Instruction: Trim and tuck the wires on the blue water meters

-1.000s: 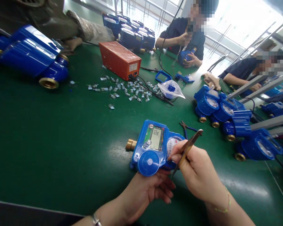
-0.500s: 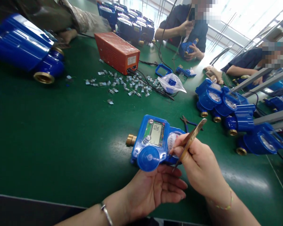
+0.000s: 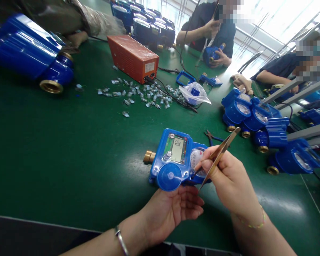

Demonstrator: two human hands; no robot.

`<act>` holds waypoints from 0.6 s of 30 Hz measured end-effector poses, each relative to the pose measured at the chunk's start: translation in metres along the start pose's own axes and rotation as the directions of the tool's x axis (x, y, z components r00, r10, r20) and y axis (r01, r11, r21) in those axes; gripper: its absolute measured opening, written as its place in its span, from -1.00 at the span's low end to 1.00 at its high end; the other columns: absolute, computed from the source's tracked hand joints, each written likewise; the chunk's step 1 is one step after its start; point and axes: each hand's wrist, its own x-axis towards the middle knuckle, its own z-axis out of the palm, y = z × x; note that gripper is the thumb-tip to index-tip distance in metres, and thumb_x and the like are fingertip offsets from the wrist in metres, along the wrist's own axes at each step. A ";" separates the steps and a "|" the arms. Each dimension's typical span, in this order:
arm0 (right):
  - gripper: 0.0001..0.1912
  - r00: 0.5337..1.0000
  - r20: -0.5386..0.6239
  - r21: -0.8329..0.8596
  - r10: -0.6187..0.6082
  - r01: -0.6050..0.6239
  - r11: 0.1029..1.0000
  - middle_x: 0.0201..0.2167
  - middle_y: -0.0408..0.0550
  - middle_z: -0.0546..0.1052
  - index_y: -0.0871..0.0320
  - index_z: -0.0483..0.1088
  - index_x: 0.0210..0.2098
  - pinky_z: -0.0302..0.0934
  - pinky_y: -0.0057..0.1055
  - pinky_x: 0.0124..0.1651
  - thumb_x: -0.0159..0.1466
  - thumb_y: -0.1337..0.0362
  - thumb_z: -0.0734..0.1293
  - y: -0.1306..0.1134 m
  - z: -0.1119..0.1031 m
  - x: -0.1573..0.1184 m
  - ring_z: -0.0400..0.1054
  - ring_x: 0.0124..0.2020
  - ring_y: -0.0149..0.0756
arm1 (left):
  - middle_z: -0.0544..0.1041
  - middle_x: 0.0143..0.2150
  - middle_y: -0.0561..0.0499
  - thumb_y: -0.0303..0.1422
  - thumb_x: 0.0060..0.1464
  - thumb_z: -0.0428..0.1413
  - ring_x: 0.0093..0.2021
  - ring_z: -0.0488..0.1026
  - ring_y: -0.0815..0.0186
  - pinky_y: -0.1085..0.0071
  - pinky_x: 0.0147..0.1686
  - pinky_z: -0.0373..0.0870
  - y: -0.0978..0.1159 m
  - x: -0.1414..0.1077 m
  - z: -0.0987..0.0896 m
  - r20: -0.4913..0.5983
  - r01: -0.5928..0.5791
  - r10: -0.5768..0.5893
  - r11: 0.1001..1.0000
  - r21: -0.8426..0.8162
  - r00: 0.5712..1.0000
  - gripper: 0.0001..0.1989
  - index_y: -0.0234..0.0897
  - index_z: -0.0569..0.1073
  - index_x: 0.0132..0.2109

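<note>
Blue meter lies approx. mid-bench, display & dial facing up, prob. so both can be read & the near side is easy to reach; the bench itself seems to take its wt. Brass fitting points L, away from R hand; round cap sits at the near corner. R hand has its grip closed on tweezers, thumb & fingers pinching the shank, back end up & away, tips down twd the meter's near edge: likely a pen-style hold for fine control. One tip looks at or v. near the edge by the dial, the other hangs lower nr the L fingers; can't tell if either touches. So meter is L of & just below R grip, fingers hiding part of the dial. L hand is palm up, fingers loosely curled, clasping nothing visible; its grip sits right at the meter's near edge below the cap, presumably to steady it, contact unclear. Pliers lie just past the dial, handy for R hand. Small metal parts & orange box sit farther off, prob. for elbow room.
</note>
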 end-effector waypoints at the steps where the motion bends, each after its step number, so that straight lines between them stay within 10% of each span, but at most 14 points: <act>1: -0.91 1.000 0.002 0.005 0.003 -0.003 1.000 -0.43 -0.16 0.47 0.12 0.30 -0.28 0.24 -0.49 -0.43 0.31 0.25 0.21 0.000 0.000 0.000 0.35 -0.45 -0.40 | 0.54 -0.38 -0.18 -0.41 0.04 0.02 -0.40 0.51 0.28 0.48 -0.40 0.37 -0.001 0.000 -0.001 -0.020 -0.031 0.031 0.999 0.015 0.999 -0.80 -0.48 0.48 -0.30; 12: -0.89 0.999 -0.039 0.074 -0.032 0.035 0.997 -0.43 -0.14 0.48 0.12 0.32 -0.26 0.23 -0.49 -0.45 0.29 0.21 0.26 0.009 0.001 -0.001 0.35 -0.45 -0.38 | 0.50 -0.33 -0.09 -0.53 -0.05 0.05 -0.35 0.46 0.25 0.37 -0.35 0.30 -0.005 -0.013 -0.006 -0.079 -0.235 0.272 0.921 0.312 0.959 -0.81 -0.40 0.43 -0.22; 18: -0.96 0.935 -0.343 0.433 -0.084 0.237 0.870 -0.38 -0.14 0.44 0.10 0.34 -0.26 0.18 -0.53 -0.44 0.28 0.28 0.28 0.019 0.007 -0.009 0.28 -0.46 -0.45 | 0.49 -0.30 -0.08 -0.46 0.03 0.06 -0.32 0.43 0.25 0.36 -0.30 0.30 0.010 -0.061 -0.022 -0.176 -0.193 0.282 0.895 0.403 0.943 -0.84 -0.38 0.45 -0.20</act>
